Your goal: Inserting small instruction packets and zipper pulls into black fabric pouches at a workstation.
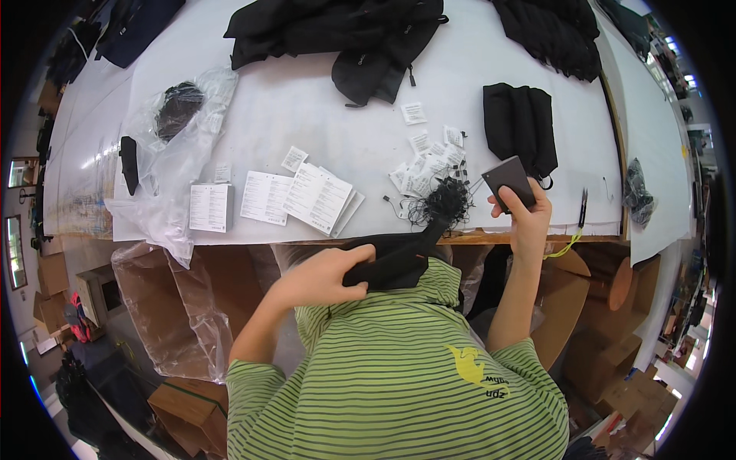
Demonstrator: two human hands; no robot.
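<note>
My left hand (326, 274) is closed on a piece of black fabric (395, 264) that hangs at the table's near edge against my shirt. Raised over the edge on the right, my right hand (530, 222) pinches a dark rectangular hang tag (509, 182) between thumb and fingers. A thin cord seems to run from the tag toward a tangled bunch of black strings (441, 202). Just behind the strings is a heap of small white labels (428, 170). Beyond the tag lies a folded black fabric pouch (517, 126) with a loop at its corner.
Printed white cards (318, 201) lie in stacks left of the strings. Farther left is a crumpled clear plastic bag (169, 153). Black garments (322, 34) cover the far side. A thread snipper (583, 208) with a yellow-green cord lies right. Cardboard boxes (188, 414) stand below.
</note>
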